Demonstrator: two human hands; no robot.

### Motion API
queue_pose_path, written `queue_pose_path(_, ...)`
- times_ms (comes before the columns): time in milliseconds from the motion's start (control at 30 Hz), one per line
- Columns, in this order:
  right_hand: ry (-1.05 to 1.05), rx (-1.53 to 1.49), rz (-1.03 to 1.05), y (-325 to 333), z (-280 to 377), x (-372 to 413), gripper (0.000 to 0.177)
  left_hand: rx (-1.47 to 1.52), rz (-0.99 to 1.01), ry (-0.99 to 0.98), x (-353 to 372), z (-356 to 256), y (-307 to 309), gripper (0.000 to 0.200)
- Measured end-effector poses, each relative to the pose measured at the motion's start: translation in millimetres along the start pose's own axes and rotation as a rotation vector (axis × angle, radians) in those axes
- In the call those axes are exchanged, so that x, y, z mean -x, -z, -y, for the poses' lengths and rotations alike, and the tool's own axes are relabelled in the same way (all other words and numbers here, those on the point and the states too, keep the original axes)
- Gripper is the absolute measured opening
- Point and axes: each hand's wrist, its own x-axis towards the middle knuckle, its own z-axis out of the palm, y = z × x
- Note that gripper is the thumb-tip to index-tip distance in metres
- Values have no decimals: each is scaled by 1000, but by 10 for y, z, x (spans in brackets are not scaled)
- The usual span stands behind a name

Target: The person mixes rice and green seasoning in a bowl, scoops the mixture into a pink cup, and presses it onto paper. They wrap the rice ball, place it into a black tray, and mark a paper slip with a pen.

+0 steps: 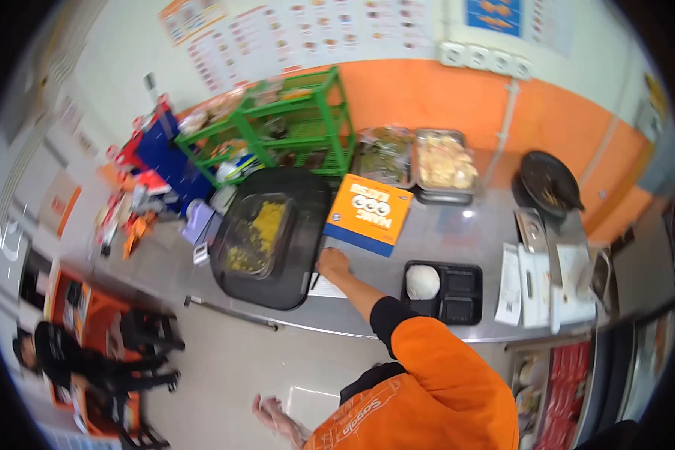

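Observation:
My right hand [334, 264] reaches over the metal counter with its fingers curled closed. It is above a white printed paper [328, 288], beside a black lidded tub or board [300, 191]; whatever the fingers hold is hidden. On that black surface rests a clear plastic container [255, 236] with yellow and green chopped food. Just beyond the hand lies an orange and blue box [369, 213]. A black compartment tray [459, 292] holds a white rice mound [422, 282] in one compartment. My left hand [271, 417] hangs low over the floor, fingers apart, slightly blurred, holding nothing.
A green rack [296, 112] and containers of leaves [385, 154] and pale fried pieces [446, 161] line the wall. To the right are a black stone mortar [549, 182] and white papers [532, 285]. Another person [67, 360] in dark clothes is at far left.

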Motion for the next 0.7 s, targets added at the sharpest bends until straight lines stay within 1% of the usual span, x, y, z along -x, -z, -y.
queue_pose_path(33,-57,-36,-18,-153,-63,-117,27,-31,-17,25,-99,36,60,38)
queue_pose_path(100,-12,-41,-10,-100,-126,-63,27,-106,-74,101,-152,65,158,37)
queue_pose_path(133,-17,-82,-54,-72,-158,-33,28,-116,-9,71,-137,45,186,35)
queue_pose_path(167,42,-114,-117,28,-184,44,28,-119,50,39,-119,-79,124,33)
queue_pose_path(200,78,-189,-125,198,-249,137,26,-108,110,2,-138,-172,3,32)
queue_pose_path(267,159,-332,-157,634,-433,375,23,-246,138,-155,-245,-162,-273,28)
queue_pose_path(300,136,-737,-4,926,-588,584,19,-309,154,-236,-246,-167,-447,27)
queue_pose_path(333,114,-1146,149,1257,-779,864,15,-365,336,-132,-171,-332,-651,27)
queue_pose_path(367,156,-1196,142,1623,-976,1153,9,-424,515,-26,-53,-616,-884,28)
queue_pose_path(400,137,-1427,-48,2135,-1420,1702,24,-491,714,84,152,-804,-1192,30)
queue_pose_path(433,112,-1394,-183,2404,-1630,1986,34,-423,802,54,367,-879,-1375,29)
queue_pose_path(467,36,-1472,-294,2577,-1881,2213,35,-354,885,27,581,-925,-1535,28)
queue_pose_path(533,52,-1663,-597,2721,-2452,2545,36,-382,1212,-66,768,-967,-1963,25)
queue_pose_path(600,4,-1699,-823,2767,-2816,2761,35,-227,1424,-311,1312,-1407,-2425,23)
queue_pose_path(633,-32,-1545,-940,2710,-2965,2772,32,-233,1495,-606,1429,-1418,-2721,24)
queue_pose_path(667,-72,-1534,-957,2653,-3083,2777,31,-232,1549,-908,1547,-1423,-3022,24)
queue_pose_path(700,-108,-1523,-974,2602,-3181,2753,31,-266,1704,-722,1724,-1516,-3315,27)
